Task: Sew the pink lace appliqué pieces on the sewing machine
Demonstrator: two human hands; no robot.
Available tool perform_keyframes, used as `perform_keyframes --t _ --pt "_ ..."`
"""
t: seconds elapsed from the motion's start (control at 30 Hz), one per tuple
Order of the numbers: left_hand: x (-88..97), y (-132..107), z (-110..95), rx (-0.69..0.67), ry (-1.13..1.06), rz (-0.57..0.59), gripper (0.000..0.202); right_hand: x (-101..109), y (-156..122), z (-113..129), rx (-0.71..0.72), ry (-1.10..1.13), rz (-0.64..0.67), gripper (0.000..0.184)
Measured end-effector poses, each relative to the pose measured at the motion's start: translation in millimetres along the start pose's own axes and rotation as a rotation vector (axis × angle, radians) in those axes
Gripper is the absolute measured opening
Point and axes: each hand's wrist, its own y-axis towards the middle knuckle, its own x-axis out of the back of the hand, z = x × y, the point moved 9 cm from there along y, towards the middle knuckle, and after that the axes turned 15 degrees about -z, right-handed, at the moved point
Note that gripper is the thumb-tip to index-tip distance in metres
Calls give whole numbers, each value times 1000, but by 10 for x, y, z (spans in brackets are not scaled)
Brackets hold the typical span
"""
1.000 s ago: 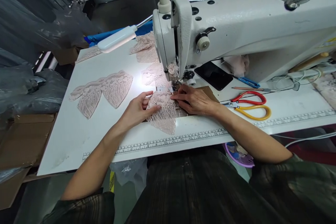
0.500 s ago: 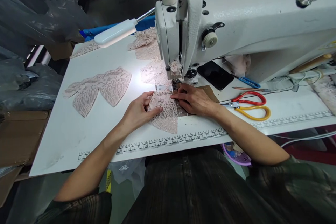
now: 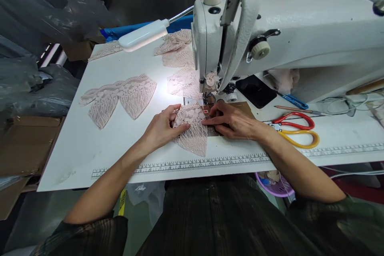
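White worktable (image 3: 90,148) w/ a ruler strip (image 3: 195,165) printed along its near edge; grey plastic sheeting (image 3: 36,84) and cardboard boxes (image 3: 27,144) sit far left of both hands, off the table. On the table, well left of the left hand, a pair of pale pink lace cutouts (image 3: 120,98) lies flat. Beyond the left hand, a white lamp head (image 3: 144,34) on a flex neck, w/ more lace bits (image 3: 177,50) behind it.

Left hand (image 3: 162,128): fingers curled, thumb and forefinger pinching the left edge of the lace piece (image 3: 193,134). Lace piece lies flat betw. the two hands, its top end at the presser foot (image 3: 207,102), its tip pointing toward the ruler strip.

Right hand (image 3: 234,122): palm down, fingers stretched out and pressed on the lace piece's right edge, fingertips just beside the presser foot. Brown card (image 3: 244,108) under that hand.

Sewing machine (image 3: 300,28), white, rises right behind both hands. Right of the right hand: red-handled scissors (image 3: 295,118) touching yellow-handled scissors (image 3: 300,140), a pencil (image 3: 297,110) and a blue tool (image 3: 293,101) beyond them. Below the right forearm, under the table edge, a purple bowl (image 3: 274,184).
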Motion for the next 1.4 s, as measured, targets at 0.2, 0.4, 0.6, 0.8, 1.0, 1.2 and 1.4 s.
perform_keyframes --t 0.2,0.4,0.6,0.8,1.0,1.2,1.4 --pt "15 -17 -22 14 22 13 74 -7 14 54 34 -31 2 35" --pt "94 23 -47 -79 21 -45 66 -19 1 48 27 -63 7 38" --pt "54 -30 -547 -633 345 -234 34 -33 4 48 23 -73 -5 39" --pt "-441 -47 -687 -897 541 65 41 -29 6 74 22 -96 1 38" --pt "-498 -43 -598 -904 701 89 49 -8 16 109 38 -118 -7 37" --pt "-508 26 -671 -1000 788 36 46 -5 6 75 31 -150 -40 35" --pt "-505 124 -699 -1049 746 -3 46 17 12 55 50 -173 -104 33"
